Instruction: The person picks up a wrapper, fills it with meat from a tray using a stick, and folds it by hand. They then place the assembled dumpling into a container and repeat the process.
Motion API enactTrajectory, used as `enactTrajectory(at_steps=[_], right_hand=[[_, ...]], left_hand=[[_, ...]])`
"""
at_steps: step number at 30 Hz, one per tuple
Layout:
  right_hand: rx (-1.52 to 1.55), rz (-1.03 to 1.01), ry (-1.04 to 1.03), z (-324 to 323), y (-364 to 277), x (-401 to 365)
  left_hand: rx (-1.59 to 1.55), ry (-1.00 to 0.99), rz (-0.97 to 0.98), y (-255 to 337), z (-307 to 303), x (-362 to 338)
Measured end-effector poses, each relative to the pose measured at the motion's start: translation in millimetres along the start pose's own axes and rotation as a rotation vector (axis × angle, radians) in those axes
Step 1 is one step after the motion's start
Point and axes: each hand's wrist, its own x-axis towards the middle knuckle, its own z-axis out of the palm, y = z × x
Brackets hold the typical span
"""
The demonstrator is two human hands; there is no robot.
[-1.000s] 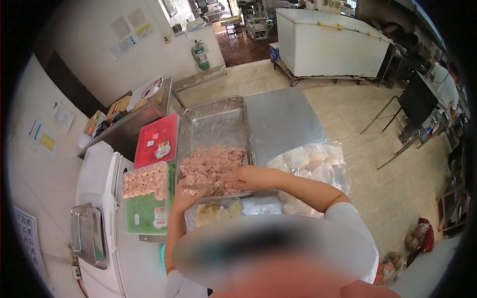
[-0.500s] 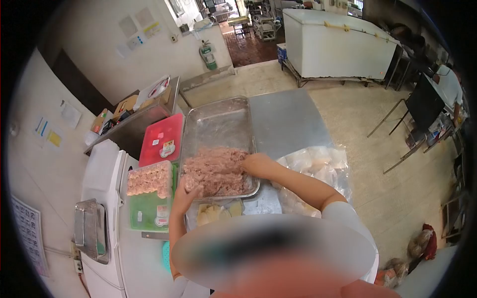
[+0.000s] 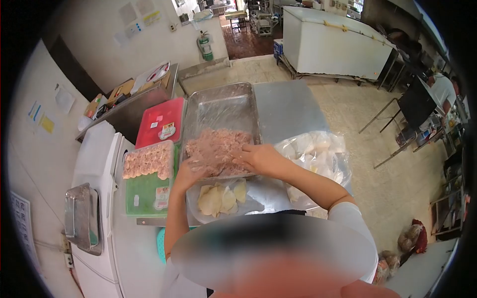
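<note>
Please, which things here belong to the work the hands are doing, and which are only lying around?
In use: left hand and right hand at the minced meat; its metal tray; round wrappers; green tray with rows of pinkish pieces.
Lying about: red box; metal container at far left; fire extinguisher; chest freezer.

Both hands meet over the minced meat (image 3: 216, 149) in the near end of the metal tray (image 3: 223, 102): the left hand (image 3: 188, 175) at its near edge, the right hand (image 3: 258, 158) on the meat, wrappers (image 3: 221, 196) just before the tray.
</note>
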Motion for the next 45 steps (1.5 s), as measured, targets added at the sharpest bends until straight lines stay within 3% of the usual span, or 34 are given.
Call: enactTrajectory(at_steps=[3, 8, 11, 13, 14, 15, 16, 18, 21, 24, 27, 28, 30, 33, 39, 42, 45], right_hand=[[-0.074, 0.055, -0.131, 29.0, 5.8, 3.0], [0.024, 0.044, -0.046, 9.4, -41.5, 26.1], [0.215, 0.055, -0.125, 48.2, -70.5, 36.8], [0.241, 0.146, -0.257, 67.0, -85.4, 44.1], [0.217, 0.114, -0.223, 75.0, -80.0, 48.0], [0.199, 0.082, -0.191, 87.5, -69.9, 48.6], [0.188, 0.052, -0.159, 93.3, -75.5, 50.1], [0.369, 0.239, -0.064, 86.8, -94.6, 48.7], [0.474, 0.363, 0.028, 103.1, -91.2, 30.6], [0.565, 0.579, 0.027, 113.7, -87.3, 10.6], [0.679, 0.765, 0.045, 115.9, -93.2, -0.1], [0.717, 0.823, 0.057, 116.2, -96.7, -1.0], [0.764, 0.815, 0.098, 117.5, -101.8, 2.2], [0.761, 0.822, 0.113, 114.7, -109.4, 6.7], [0.781, 0.788, 0.085, 106.2, -118.2, 6.1], [0.772, 0.82, 0.128, 96.4, -111.4, -10.2], [0.749, 0.835, 0.156, 86.3, -99.1, -27.1]], left_hand=[[-0.072, -0.044, -0.045, 0.6, -15.7, -6.5], [-0.171, -0.093, -0.158, 2.6, -60.3, -33.5], [0.098, -0.045, 0.424, -24.6, -89.9, -41.6], [-0.002, -0.031, 0.082, -32.1, -106.2, -59.6], [-0.054, -0.021, -0.093, -37.7, -113.2, -69.0], [-0.09, 0.065, -0.035, -50.0, -122.2, -77.9], [-0.034, 0.025, -0.073, -51.1, -138.1, -86.7], [0.076, -0.052, -0.153, -55.0, -176.5, -103.3], [0.037, 0.165, -0.14, -98.7, -214.8, -135.0], [0.151, 0.203, -0.282, -135.1, -244.3, -167.1], [0.482, 0.301, -0.1, -155.3, -252.4, -180.8], [0.398, 0.295, -0.116, -155.4, -253.7, -180.6], [0.225, 0.278, -0.139, -150.1, -241.1, -167.9], [0.233, 0.195, -0.266, -128.8, -215.4, -138.0], [0.394, 0.144, -0.056, -148.1, -165.0, -80.4], [0.418, 0.036, -0.125, -143.9, -154.5, -69.4], [0.434, 0.09, -0.111, -145.8, -144.4, -69.7]])
